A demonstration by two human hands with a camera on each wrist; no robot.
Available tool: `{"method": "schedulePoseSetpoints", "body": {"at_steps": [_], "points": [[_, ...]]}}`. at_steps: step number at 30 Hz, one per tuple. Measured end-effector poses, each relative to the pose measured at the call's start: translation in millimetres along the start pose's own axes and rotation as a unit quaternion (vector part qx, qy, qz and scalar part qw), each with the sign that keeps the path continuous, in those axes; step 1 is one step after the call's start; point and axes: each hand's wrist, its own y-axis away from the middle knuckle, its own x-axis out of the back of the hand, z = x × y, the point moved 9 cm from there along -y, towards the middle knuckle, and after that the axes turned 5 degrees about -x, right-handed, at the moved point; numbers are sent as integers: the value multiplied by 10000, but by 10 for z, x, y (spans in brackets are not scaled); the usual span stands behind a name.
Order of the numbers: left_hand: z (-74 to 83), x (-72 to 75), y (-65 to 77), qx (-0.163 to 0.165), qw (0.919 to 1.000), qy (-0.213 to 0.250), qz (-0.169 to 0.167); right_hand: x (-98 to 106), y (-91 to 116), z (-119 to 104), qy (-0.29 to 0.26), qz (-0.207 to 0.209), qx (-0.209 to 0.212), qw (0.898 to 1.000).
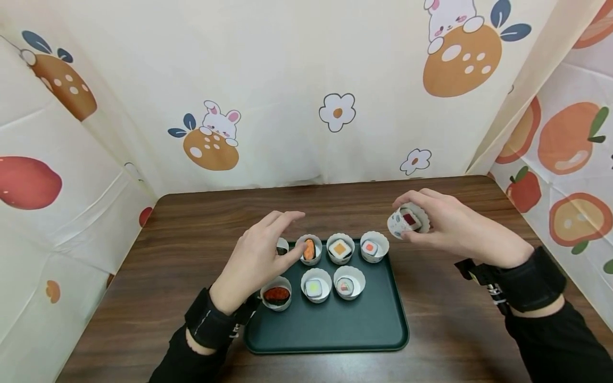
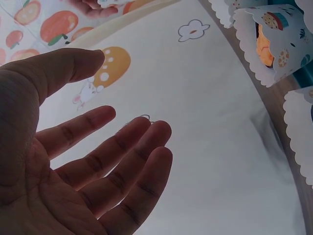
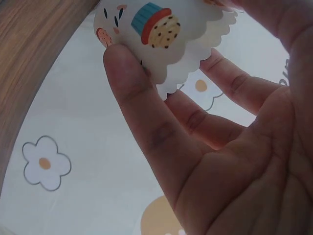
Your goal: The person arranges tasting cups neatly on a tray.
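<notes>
My right hand [image 1: 455, 229] grips a scalloped white paper cup [image 1: 396, 224] by its sides, off the tray's right edge. Inside lies a white piece with a dark red top [image 1: 409, 219]. The right wrist view shows a cupcake print on this cup [image 3: 161, 29], between thumb and fingers. Over the left part of the dark green tray [image 1: 330, 330] hovers my left hand [image 1: 256, 255], fingers apart and holding nothing. It is nearest to the cup with orange-topped sushi [image 1: 309, 249] and the cup with red-topped sushi [image 1: 277, 295]. Another cup [image 1: 283, 244] is partly hidden behind it.
Along the tray's back and middle stand several more cups, among them one with a yellow-centred piece [image 1: 340, 249], one with a pink-centred piece [image 1: 375, 247] and one with a green-centred piece [image 1: 314, 288]. Printed curtains [image 1: 282, 143] border the wooden table [image 1: 191, 223].
</notes>
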Motion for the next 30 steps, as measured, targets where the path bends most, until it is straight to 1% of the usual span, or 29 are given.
{"method": "schedulePoseSetpoints", "body": {"at_steps": [6, 11, 16, 20, 24, 30], "points": [[42, -14, 10, -57, 9999, 162, 12, -64, -42, -112, -160, -97, 15, 9998], [86, -28, 14, -165, 9995, 245, 63, -112, -87, -226, -257, -78, 157, 9995], [129, -43, 12, -247, 9988, 413, 39, -170, -143, -345, -336, -72, 305, 9989], [165, -51, 10, -360, 9978, 549, 43, -242, -194, -427, -462, -174, 360, 9981], [200, -67, 4, -427, 9968, 680, 6, -319, -244, -511, -531, -281, 437, 9972], [215, -135, -19, -516, 9940, 949, -155, -404, -289, -649, -464, -333, 683, 9960]]}}
